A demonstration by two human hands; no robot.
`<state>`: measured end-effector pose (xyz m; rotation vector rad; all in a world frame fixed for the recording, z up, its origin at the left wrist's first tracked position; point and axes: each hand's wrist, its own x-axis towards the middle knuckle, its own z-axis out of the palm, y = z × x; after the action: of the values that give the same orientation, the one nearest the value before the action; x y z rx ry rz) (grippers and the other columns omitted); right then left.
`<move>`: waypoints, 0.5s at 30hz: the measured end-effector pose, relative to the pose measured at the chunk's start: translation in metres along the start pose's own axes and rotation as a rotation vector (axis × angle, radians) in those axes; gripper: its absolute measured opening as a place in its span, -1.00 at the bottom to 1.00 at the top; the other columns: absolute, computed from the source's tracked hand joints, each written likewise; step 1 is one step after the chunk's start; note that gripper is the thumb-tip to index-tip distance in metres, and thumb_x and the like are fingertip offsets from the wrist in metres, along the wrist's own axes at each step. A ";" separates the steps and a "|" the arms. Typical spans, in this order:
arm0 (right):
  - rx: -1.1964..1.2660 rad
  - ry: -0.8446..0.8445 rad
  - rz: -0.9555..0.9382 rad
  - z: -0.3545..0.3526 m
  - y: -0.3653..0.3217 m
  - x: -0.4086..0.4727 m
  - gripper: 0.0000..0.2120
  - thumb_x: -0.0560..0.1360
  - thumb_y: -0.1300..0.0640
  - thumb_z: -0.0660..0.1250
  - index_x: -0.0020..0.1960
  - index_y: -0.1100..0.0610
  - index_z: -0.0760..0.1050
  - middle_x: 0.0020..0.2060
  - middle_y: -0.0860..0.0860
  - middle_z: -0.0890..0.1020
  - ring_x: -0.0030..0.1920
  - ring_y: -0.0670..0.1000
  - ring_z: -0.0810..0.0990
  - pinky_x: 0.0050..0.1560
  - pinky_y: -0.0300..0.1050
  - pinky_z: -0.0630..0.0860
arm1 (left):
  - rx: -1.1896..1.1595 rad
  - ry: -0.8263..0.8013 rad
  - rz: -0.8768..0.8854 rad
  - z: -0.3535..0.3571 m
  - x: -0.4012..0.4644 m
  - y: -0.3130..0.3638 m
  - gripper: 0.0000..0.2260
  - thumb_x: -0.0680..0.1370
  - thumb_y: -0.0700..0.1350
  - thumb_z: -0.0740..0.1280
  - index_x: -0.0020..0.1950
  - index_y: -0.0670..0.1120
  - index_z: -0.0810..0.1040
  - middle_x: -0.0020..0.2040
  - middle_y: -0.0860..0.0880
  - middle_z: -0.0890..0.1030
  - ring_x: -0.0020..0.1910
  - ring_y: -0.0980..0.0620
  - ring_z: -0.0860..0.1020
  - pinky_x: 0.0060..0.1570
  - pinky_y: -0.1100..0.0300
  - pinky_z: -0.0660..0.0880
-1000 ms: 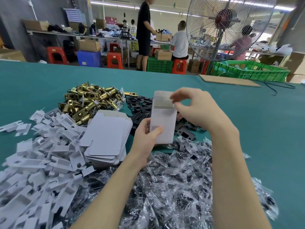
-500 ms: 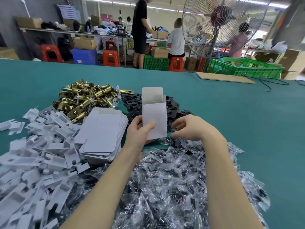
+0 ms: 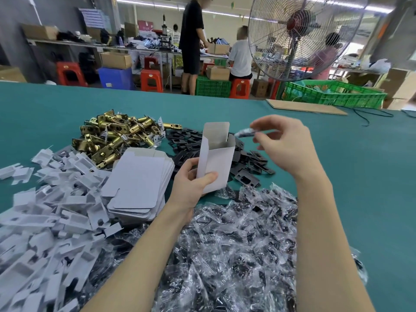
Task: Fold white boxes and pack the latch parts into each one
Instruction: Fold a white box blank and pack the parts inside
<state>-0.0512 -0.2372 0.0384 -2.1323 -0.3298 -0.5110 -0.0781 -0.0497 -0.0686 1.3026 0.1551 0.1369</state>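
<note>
Left hand (image 3: 191,183) grips the open, unprinted white box (image 3: 216,163); right hand (image 3: 286,145) pinches a blurred (probably bagged) small part (image 3: 246,132).

The box (image 3: 217,162) is matt white card, as is the stack of flat blanks (image 3: 139,183). The latches (image 3: 114,136) are shiny brass-coloured metal. The plates (image 3: 247,163) look matt black. The small bags (image 3: 236,244) are crinkly glossy clear plastic. The desk (image 3: 360,176) has a smooth, dull teal covering.
</note>
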 end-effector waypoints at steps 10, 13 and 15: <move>-0.152 -0.108 -0.069 0.020 -0.019 -0.001 -0.83 0.46 0.26 0.46 -0.05 0.03 0.74 -0.25 -0.15 0.69 -0.18 -0.19 0.66 -0.02 -0.36 0.57 | 0.043 -0.035 0.020 0.001 0.003 -0.005 -0.62 0.45 -0.33 0.53 0.11 0.07 0.58 0.06 -0.13 0.71 0.10 -0.23 0.67 0.19 -0.24 0.58; -0.283 -0.138 -0.017 0.027 -0.019 -0.003 -0.80 0.48 0.17 0.43 -0.03 -0.10 0.75 -0.21 -0.20 0.70 -0.13 -0.11 0.65 -0.13 -0.18 0.53 | 0.032 -0.033 0.020 0.000 0.004 -0.006 -0.62 0.45 -0.33 0.53 0.11 0.06 0.58 0.04 -0.12 0.71 0.07 -0.21 0.68 0.15 -0.26 0.60; -0.356 -0.136 -0.008 0.028 -0.020 -0.004 -0.79 0.48 0.10 0.42 -0.01 -0.17 0.73 -0.14 -0.22 0.72 -0.08 -0.08 0.63 -0.15 -0.17 0.47 | 0.021 -0.032 0.022 0.000 0.004 -0.006 -0.63 0.45 -0.33 0.53 0.12 0.05 0.58 0.03 -0.11 0.71 0.06 -0.20 0.69 0.13 -0.25 0.61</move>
<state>-0.0567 -0.2025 0.0362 -2.5193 -0.3433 -0.4562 -0.0741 -0.0503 -0.0749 1.3274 0.1152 0.1330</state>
